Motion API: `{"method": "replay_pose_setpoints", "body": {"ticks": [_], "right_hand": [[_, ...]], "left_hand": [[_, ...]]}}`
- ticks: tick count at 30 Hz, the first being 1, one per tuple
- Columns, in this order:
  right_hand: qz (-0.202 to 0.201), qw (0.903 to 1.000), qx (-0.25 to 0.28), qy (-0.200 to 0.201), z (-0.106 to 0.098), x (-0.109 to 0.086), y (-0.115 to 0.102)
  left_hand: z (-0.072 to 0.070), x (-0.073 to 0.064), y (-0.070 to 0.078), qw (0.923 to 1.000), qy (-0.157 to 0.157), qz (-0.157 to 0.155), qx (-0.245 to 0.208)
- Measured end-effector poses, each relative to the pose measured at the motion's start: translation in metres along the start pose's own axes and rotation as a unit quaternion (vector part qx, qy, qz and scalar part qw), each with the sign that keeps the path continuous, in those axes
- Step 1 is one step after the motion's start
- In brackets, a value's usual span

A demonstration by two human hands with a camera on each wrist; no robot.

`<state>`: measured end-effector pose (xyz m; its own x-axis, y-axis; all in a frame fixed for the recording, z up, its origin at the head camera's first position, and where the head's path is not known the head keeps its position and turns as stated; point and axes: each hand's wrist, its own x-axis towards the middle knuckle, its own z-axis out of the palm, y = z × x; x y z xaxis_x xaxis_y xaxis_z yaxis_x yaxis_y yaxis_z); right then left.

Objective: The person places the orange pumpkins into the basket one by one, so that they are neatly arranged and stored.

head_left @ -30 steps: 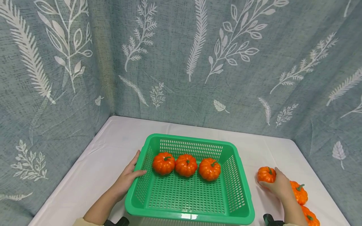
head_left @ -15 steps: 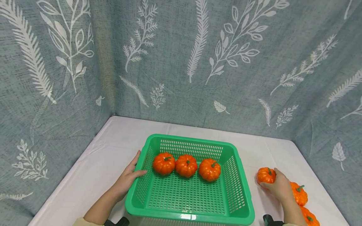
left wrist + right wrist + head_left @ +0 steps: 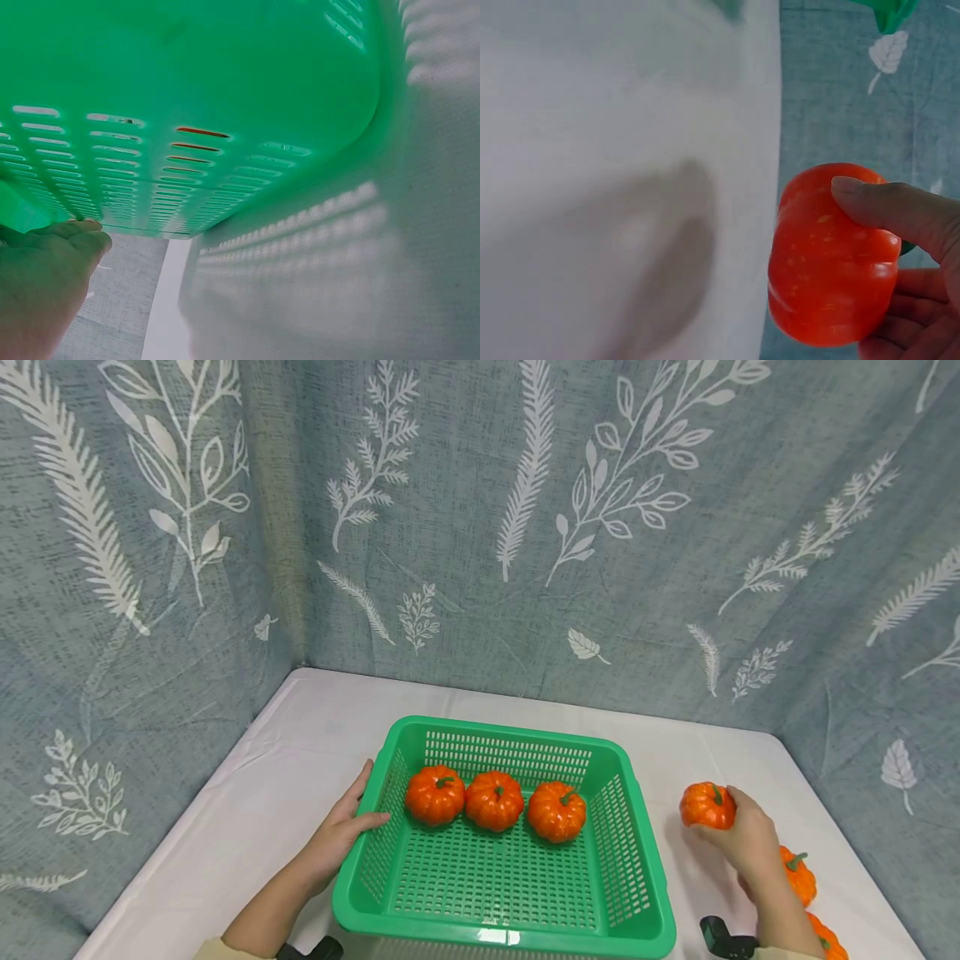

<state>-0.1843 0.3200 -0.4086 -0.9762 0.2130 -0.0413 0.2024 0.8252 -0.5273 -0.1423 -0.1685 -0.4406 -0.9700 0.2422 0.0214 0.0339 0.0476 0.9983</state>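
Observation:
A green plastic basket (image 3: 495, 885) with slotted walls stands on the white-covered table. Three orange toy pumpkins sit in a row inside it: the left pumpkin (image 3: 435, 796), the middle pumpkin (image 3: 494, 802) and the right pumpkin (image 3: 557, 812). My left hand (image 3: 341, 835) grips the basket's left rim, thumb over the edge and fingers along the outside. To the basket's right, my right hand (image 3: 750, 835) holds another pumpkin (image 3: 832, 262) above the table, thumb on one side and fingers partly hidden behind it. Its shadow falls on the cloth below.
Two more pumpkins, one (image 3: 798, 874) and another (image 3: 828, 937), lie at the table's right, partly hidden by my right forearm. A grey-blue leaf-patterned curtain (image 3: 465, 527) hangs behind and along both sides. White cloth (image 3: 352, 702) covers the table.
My right hand has lifted its pumpkin off the table, so it sits higher in the head view. The left hand, the basket and the pumpkins in it have stayed put.

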Motion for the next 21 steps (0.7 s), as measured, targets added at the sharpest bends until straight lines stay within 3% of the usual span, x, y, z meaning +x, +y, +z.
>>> {"method": "replay_pose_setpoints", "body": {"ticks": [13,21], "right_hand": [[-0.09,0.9955,-0.012,0.026,-0.014,-0.005,-0.032],[-0.123,0.9917,-0.007,0.035,-0.02,-0.008,-0.054]], "left_hand": [[-0.001,0.0,0.0,1.0,-0.002,-0.004,-0.006],[0.0,0.0,0.001,1.0,0.002,0.001,-0.005]]}}
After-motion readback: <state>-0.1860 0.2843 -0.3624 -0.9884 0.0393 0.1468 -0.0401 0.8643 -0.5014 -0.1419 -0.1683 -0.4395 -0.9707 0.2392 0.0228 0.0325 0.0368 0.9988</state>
